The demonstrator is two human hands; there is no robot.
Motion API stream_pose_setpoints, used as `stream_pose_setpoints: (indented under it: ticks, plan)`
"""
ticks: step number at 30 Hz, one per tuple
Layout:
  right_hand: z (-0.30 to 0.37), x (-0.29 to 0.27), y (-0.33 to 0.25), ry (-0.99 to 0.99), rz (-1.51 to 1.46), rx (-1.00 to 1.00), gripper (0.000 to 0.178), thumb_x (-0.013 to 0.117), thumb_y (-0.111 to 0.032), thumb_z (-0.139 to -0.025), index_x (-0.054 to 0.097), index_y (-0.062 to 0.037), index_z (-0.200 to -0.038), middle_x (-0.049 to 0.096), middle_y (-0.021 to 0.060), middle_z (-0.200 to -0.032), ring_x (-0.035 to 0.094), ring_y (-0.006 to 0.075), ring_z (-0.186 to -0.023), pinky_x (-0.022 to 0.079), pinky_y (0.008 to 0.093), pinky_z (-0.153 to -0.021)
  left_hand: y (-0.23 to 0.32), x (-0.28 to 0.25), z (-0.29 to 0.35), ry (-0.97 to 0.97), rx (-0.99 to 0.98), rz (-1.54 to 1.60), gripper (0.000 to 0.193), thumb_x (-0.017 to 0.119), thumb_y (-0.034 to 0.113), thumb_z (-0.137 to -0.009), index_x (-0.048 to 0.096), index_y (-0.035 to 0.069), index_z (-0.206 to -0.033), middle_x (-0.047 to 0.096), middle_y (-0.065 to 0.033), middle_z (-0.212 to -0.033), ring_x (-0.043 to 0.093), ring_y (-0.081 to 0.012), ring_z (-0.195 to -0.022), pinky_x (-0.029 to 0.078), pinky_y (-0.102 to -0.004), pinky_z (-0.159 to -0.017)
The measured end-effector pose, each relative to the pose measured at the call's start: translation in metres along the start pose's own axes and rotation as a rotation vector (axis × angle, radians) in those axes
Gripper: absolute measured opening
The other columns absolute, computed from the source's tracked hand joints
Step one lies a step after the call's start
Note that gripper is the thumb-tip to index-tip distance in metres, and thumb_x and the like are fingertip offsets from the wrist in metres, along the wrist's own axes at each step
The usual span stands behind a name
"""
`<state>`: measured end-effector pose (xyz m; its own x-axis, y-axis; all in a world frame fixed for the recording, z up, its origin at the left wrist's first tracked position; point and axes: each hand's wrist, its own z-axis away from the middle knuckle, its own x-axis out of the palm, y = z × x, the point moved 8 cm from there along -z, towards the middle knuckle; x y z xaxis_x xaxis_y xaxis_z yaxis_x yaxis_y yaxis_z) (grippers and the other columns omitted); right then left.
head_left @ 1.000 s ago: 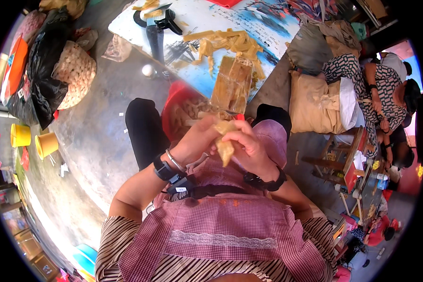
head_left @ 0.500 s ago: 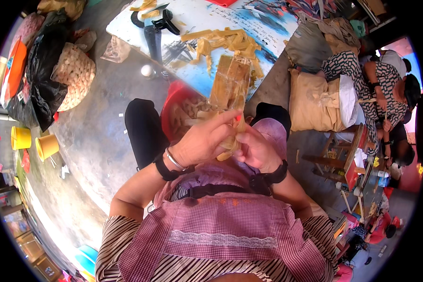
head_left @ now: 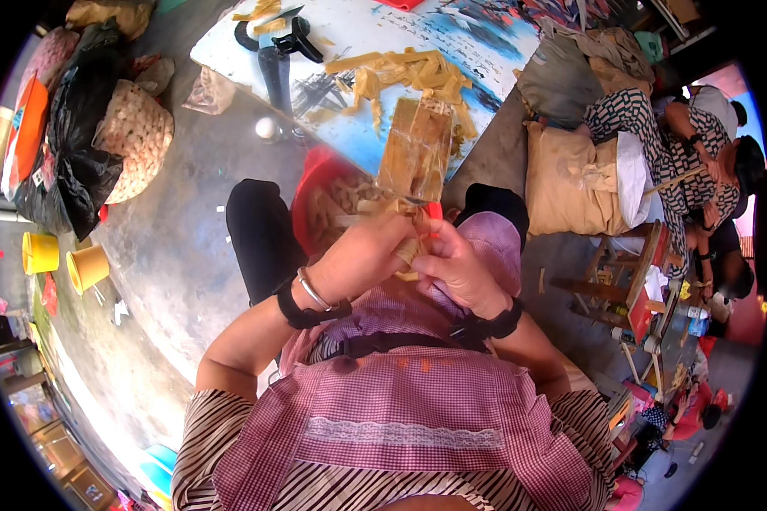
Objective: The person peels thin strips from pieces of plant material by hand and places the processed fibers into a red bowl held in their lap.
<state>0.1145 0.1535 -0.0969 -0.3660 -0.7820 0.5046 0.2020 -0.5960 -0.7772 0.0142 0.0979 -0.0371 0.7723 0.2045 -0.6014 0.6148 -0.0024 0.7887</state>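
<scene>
My left hand [head_left: 368, 253] and my right hand [head_left: 463, 269] meet above my lap, fingers closed on a tan, folded strip [head_left: 410, 250]. The fingers hide much of it. Just beyond my hands, a wooden board [head_left: 416, 149] wrapped in clear film juts from the table toward me. Below and left of it, a red basin [head_left: 308, 189] holds many pale pieces, partly covered by my left hand. Loose tan strips [head_left: 413, 71] lie in a heap on the painted tabletop [head_left: 358, 30].
A black tool [head_left: 274, 75] sits at the table's left edge. Left on the floor are a black bag [head_left: 72, 145] and yellow buckets [head_left: 89, 266]. To the right stand a stuffed tan sack [head_left: 571, 183] and a wooden stool [head_left: 609, 281]; a person [head_left: 690, 162] works beyond.
My fingers have drawn closer together around the strip, and less of it shows. My left hand has curled inward. The person at right has shifted their arms.
</scene>
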Motion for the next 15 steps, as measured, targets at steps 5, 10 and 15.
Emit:
stream_pose_setpoints:
  ticks: [5, 10, 15]
  plan:
    - [0.013, 0.007, -0.036, 0.212, 0.907, -0.417, 0.026, 0.061, -0.006, -0.085, 0.057, 0.0039, -0.109, 0.061, 0.0115, -0.099, 0.060, 0.0174, -0.083, 0.049, 0.0298, -0.076, -0.009, 0.008, 0.004, -0.053, -0.187, 0.144, 0.022, 0.062, 0.012, -0.077, 0.055, 0.001, -0.094, 0.060, -0.0179, -0.079, 0.061, -0.0363, -0.073, 0.049, -0.0409, -0.065]
    - [0.005, -0.019, -0.012, 0.167, 0.463, -0.235, 0.024, 0.059, -0.006, -0.087, 0.059, 0.0045, -0.109, 0.062, 0.0063, -0.104, 0.059, 0.0134, -0.085, 0.049, 0.0270, -0.074, -0.010, 0.010, 0.007, 0.024, -0.167, 0.153, 0.021, 0.065, 0.014, -0.076, 0.054, 0.002, -0.090, 0.060, -0.0165, -0.076, 0.060, -0.0359, -0.071, 0.048, -0.0413, -0.063]
    - [0.017, 0.001, 0.006, -0.228, -0.077, 0.192, 0.025, 0.053, -0.008, -0.092, 0.057, -0.0008, -0.115, 0.061, 0.0050, -0.109, 0.058, 0.0125, -0.093, 0.049, 0.0253, -0.076, 0.007, -0.001, 0.001, 0.104, 0.062, -0.078, 0.018, 0.066, 0.006, -0.074, 0.052, 0.003, -0.085, 0.059, -0.0127, -0.079, 0.061, -0.0306, -0.071, 0.049, -0.0361, -0.062]
